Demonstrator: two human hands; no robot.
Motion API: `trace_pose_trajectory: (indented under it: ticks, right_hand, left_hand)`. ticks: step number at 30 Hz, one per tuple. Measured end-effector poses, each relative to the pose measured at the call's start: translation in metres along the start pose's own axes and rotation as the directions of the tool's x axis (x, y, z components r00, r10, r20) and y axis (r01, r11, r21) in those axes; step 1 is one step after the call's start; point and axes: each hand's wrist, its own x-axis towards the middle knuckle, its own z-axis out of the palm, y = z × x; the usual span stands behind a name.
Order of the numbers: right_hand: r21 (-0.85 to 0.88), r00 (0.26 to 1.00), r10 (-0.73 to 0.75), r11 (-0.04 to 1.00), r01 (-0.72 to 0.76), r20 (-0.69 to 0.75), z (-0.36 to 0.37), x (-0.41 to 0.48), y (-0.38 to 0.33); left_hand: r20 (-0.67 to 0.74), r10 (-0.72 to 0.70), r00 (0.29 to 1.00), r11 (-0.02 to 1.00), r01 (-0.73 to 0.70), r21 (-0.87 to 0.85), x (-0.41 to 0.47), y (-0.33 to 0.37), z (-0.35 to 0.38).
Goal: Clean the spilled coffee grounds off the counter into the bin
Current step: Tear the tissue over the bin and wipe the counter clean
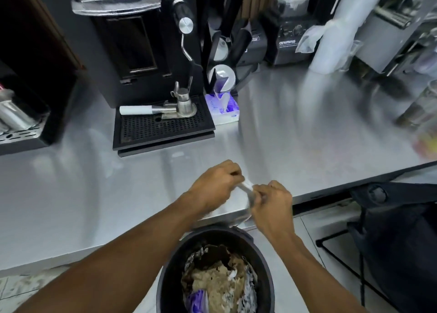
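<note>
Head view: we are pinching a white tissue [247, 189] between both hands, our left grip [216, 185] and right grip [272, 202] each curling tight on one end. The tissue, crumpled and blurred, is hanging over the counter's [94, 194] front edge, above the bin [224, 236] holding brown and white waste.

Counter [295, 147]: silver-grey steel, streaky pale reflections. Bin [264, 279] at 6 o'clock: black. Inside it, brown and tan waste [217, 282], with purple-white wrapper [197, 301] at its 7 o'clock. Tissue [247, 187]: white. Drip tray [163, 127] at 11 o'clock from tissue: black, dotted hole grid. Portafilter [142, 110]: white handle, silver metal. Tissue box [224, 110] at tray's 3 o'clock: white, purple print. Blender base [287, 45] at 1 o'clock: dark grey, white lettering. Floor tiles [328, 220]: pale grey.
</note>
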Motion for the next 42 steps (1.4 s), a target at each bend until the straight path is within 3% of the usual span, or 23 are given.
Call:
trace_pose_trajectory:
  ticks: [4, 8, 12, 16, 21, 25, 42]
  right_hand:
    - [-0.023, 0.986, 0.130, 0.991, -0.133, -0.107, -0.016, 0.025, 0.039]
    - [-0.131, 0.976, 0.193, 0.970, -0.206, -0.105, -0.023, 0.048, 0.068]
    - [-0.150, 0.969, 0.220, 0.960, -0.235, -0.112, -0.016, 0.079, 0.069]
    - [-0.088, 0.966, 0.245, 0.964, -0.253, -0.085, 0.001, 0.127, 0.058]
    - [-0.059, 0.985, 0.165, 0.985, -0.163, 0.040, 0.021, 0.168, 0.037]
    - [-0.065, 0.981, -0.006, 0.998, 0.020, 0.196, 0.034, 0.171, 0.021]
    - [0.035, 0.840, -0.371, 0.920, 0.390, 0.397, 0.053, 0.060, -0.045]
  left_hand:
    - [0.026, 0.096, 0.995, 0.995, -0.096, 0.011, 0.070, 0.011, 0.036]
    - [0.055, 0.164, 0.985, 0.986, -0.165, 0.011, 0.114, 0.016, 0.058]
    - [0.039, 0.174, 0.984, 0.983, -0.176, 0.053, 0.134, -0.004, 0.057]
    - [0.048, 0.087, 0.995, 0.984, -0.093, 0.153, 0.148, -0.034, 0.045]
    - [0.065, -0.133, 0.989, 0.968, 0.116, 0.221, 0.140, -0.059, 0.028]
    - [0.051, -0.245, 0.968, 0.944, 0.226, 0.240, 0.107, -0.070, 0.018]
    - [0.027, -0.362, 0.932, 0.917, 0.351, 0.188, -0.065, -0.044, -0.022]
